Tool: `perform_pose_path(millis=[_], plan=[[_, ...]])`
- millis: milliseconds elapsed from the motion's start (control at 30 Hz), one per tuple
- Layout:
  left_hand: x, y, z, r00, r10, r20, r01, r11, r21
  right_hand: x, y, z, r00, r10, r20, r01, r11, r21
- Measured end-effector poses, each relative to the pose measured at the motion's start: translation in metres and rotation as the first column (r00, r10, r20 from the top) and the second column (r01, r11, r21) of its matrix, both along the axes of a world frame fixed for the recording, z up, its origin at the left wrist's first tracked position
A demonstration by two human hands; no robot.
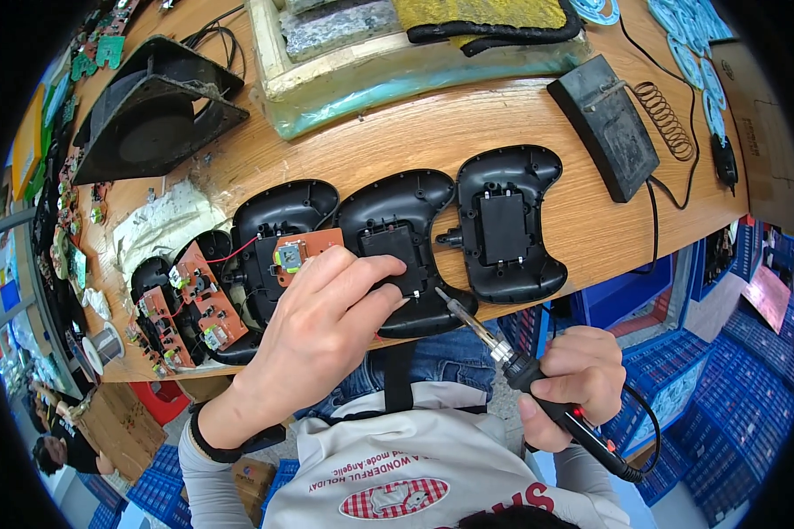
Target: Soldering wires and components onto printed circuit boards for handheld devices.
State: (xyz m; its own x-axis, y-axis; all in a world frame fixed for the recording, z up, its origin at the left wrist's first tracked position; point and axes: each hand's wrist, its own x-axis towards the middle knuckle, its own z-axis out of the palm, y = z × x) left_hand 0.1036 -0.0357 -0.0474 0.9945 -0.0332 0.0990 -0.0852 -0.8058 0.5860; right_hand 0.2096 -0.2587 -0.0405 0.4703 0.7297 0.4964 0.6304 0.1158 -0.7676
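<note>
My right hand (582, 375) is closed round the handle of a soldering iron (551, 404), whose red light is lit. The iron's tip points up and left, beside the lower edge of a black game controller shell (441, 198). My left hand (326, 309) is bent over that shell, its fingertips on and beside the dark battery box (388, 242). What lies under the fingers is hidden. Beside my left knuckles, a brown circuit board (326, 240) with a metal part rests over a neighbouring shell (300, 198). To the right lies another controller shell (512, 229) with its battery box showing.
More shells and circuit boards (207, 304) with red wires crowd the left. A solder spool (104, 348) stands at the left edge. Behind are a black fan (159, 115), a tray with a yellow sponge (326, 88) and a black iron stand (604, 128) with a coil. Blue crates (732, 397) stand lower right.
</note>
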Motion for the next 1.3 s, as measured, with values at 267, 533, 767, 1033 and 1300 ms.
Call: perform_pose_path(millis=[267, 533, 767, 1033, 1300], plan=[[0.004, 0.009, 0.005, 1.000, -0.006, 0.013, 0.006, 1.000, 0.000, 0.006, 0.009, 0.003, 0.999, 0.045, -0.005, -0.045, 0.999, -0.004], [0.004, 0.008, 0.005, 0.995, -0.093, 0.032, 0.096, 0.988, -0.118, -0.007, -0.007, 0.015, 0.974, -0.225, -0.022, 0.219, 0.965, -0.145], [0.001, 0.004, 0.018, 0.999, 0.021, -0.040, -0.032, 0.956, -0.293, 0.001, 0.003, 0.028, 0.984, -0.167, -0.059, 0.167, 0.986, 0.002], [0.007, 0.024, 0.027, 0.944, 0.320, 0.078, -0.284, 0.911, -0.299, 0.000, -0.005, 0.008, 0.954, -0.296, -0.040, 0.295, 0.955, -0.030], [0.016, 0.023, 0.024, 0.897, 0.441, -0.015, -0.424, 0.852, -0.307, 0.014, 0.018, 0.001, 0.967, -0.176, -0.186, 0.184, 0.982, 0.029]])
